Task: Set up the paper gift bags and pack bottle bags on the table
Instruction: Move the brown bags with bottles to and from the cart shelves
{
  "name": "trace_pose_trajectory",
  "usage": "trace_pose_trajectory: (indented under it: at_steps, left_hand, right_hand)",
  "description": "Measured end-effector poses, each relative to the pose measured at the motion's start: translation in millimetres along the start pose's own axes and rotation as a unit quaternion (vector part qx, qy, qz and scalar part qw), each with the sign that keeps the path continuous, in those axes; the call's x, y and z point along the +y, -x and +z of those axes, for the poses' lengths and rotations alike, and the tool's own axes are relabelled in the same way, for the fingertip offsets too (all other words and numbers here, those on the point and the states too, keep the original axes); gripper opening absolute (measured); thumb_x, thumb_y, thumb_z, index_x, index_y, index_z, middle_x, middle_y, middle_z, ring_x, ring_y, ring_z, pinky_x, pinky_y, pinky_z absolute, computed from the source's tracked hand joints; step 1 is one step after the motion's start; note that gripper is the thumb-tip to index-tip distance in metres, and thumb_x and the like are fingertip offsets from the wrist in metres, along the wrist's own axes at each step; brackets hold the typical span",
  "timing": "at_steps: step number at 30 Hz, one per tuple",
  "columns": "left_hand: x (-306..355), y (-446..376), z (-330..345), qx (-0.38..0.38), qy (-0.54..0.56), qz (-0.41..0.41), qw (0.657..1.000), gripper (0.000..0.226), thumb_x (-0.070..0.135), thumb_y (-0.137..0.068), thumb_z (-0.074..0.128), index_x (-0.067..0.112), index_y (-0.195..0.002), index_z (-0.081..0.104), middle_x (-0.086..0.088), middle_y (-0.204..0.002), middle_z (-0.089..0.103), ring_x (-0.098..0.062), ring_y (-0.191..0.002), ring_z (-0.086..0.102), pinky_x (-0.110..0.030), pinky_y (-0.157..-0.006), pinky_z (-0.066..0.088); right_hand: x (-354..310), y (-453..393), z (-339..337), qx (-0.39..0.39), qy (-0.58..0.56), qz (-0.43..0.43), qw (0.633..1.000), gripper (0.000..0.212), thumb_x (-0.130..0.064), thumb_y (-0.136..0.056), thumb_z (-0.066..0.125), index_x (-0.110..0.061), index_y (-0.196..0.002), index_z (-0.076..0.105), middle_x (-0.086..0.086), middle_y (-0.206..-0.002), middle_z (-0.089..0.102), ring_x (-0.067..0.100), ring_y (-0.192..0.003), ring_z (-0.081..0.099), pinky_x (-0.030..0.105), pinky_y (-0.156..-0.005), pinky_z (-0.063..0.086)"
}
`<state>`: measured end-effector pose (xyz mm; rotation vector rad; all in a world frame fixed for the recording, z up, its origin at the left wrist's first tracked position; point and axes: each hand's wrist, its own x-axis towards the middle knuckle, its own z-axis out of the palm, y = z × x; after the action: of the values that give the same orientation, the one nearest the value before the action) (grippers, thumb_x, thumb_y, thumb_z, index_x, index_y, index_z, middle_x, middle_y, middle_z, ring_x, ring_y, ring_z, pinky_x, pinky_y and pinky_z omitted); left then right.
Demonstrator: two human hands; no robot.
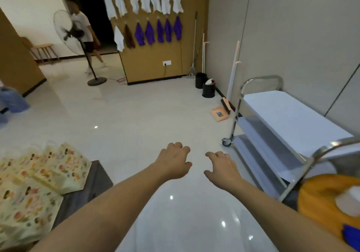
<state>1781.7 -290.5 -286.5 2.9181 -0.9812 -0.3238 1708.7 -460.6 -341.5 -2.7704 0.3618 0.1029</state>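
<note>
While both arms reach forward over the pale floor, the left hand (174,161) and the right hand (224,167) hang side by side, palms down, fingers loosely curled and holding nothing. The patterned paper gift bags (39,179) lie flat and overlapping on the dark table (93,181) at the lower left, well apart from the hands; the nearest bag's long axis seems to run from the near left toward the far right, its far corner pointing at the floor beyond the table edge. A steel trolley (272,127) stands to the right, and an orange bundle (319,199) sits near its handle
</note>
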Motion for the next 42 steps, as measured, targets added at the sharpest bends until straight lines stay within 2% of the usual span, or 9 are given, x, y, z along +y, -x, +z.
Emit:
trace_pose_trajectory:
  at_steps: [11, 24, 32, 39, 42]
  left_hand:
    - [30, -212, 10, -0.056, -0.016, 0.175, 0.983, 0.053, 0.042, -0.1, 0.048, 0.018, -0.147, 0.041, -0.009, -0.147, 0.041, -0.029, -0.133, 0.037, -0.043, -0.105, 0.04]
    - [36, -393, 24, -0.177, -0.005, 0.312, 0.933, 0.055, 0.042, -0.1, 0.053, 0.018, -0.149, 0.043, -0.008, -0.151, 0.041, -0.029, -0.137, 0.038, -0.042, -0.11, 0.039]
    - [89, -466, 53, -0.225, -0.019, 0.348, 0.91, 0.054, 0.043, -0.1, 0.052, 0.02, -0.148, 0.044, -0.008, -0.151, 0.041, -0.03, -0.138, 0.037, -0.043, -0.111, 0.039]
    - [139, -527, 81, -0.253, -0.04, 0.326, 0.91, 0.054, 0.043, -0.1, 0.054, 0.018, -0.147, 0.045, -0.008, -0.15, 0.042, -0.029, -0.136, 0.04, -0.042, -0.11, 0.039]
    - [158, -549, 109, -0.271, -0.025, 0.306, 0.912, 0.053, 0.042, -0.1, 0.054, 0.017, -0.146, 0.046, -0.01, -0.147, 0.045, -0.03, -0.135, 0.04, -0.04, -0.109, 0.04]
  right_hand:
    - [96, -102, -6, 0.024, -0.033, 0.201, 0.979, 0.062, -0.038, -0.094, 0.058, -0.025, -0.151, 0.038, 0.005, -0.143, 0.048, 0.027, -0.13, 0.044, 0.038, -0.103, 0.04]
    - [121, -198, 17, 0.004, -0.11, 0.399, 0.91, 0.062, -0.038, -0.094, 0.061, -0.023, -0.15, 0.04, 0.007, -0.145, 0.047, 0.027, -0.132, 0.044, 0.039, -0.107, 0.041]
    - [189, -222, 25, -0.016, -0.128, 0.458, 0.88, 0.062, -0.039, -0.095, 0.059, -0.021, -0.151, 0.039, 0.009, -0.143, 0.048, 0.029, -0.13, 0.046, 0.041, -0.105, 0.043]
    - [266, -257, 36, -0.017, -0.168, 0.457, 0.873, 0.059, -0.037, -0.095, 0.059, -0.019, -0.148, 0.043, 0.01, -0.139, 0.051, 0.03, -0.127, 0.049, 0.04, -0.101, 0.046]
    - [293, -270, 52, -0.03, -0.193, 0.472, 0.86, 0.06, -0.036, -0.093, 0.06, -0.017, -0.148, 0.044, 0.013, -0.138, 0.053, 0.032, -0.126, 0.05, 0.04, -0.103, 0.045]
